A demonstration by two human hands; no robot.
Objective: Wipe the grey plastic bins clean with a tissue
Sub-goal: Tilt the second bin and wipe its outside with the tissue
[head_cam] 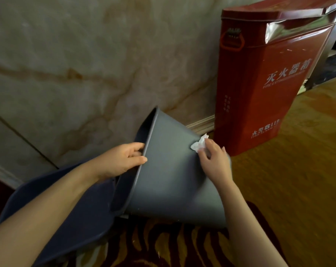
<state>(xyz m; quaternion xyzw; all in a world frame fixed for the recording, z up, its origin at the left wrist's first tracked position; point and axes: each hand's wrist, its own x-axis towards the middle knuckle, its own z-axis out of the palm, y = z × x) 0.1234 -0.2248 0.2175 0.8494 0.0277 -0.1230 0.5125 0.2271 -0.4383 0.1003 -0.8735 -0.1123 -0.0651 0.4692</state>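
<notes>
One bin [169, 180] is in hand, tipped on its side just beside the foot of the red box [259, 93], its base end towards the box and its open mouth facing away from it. My left grip [122, 160] clamps the rim at the end far from the box, fingers inside and thumb on the outside. My right grip [213, 160] holds a crumpled tissue [199, 145] and presses it to the outer wall at the end nearest the box.

I judge the job to be mid-way through this bin's outside. The grey wall facing me looks even and free of marks, though blur hides any fine dust. I cannot see the underside or most of the inside, so I count those as still to check or wipe.

Farther from the box, under my left forearm, lies a dark blue-grey plastic shape [76, 209]. I cannot tell whether it is a second bin, a lid or something else. If it is a bin, I cannot tell whether it has been wiped.
</notes>
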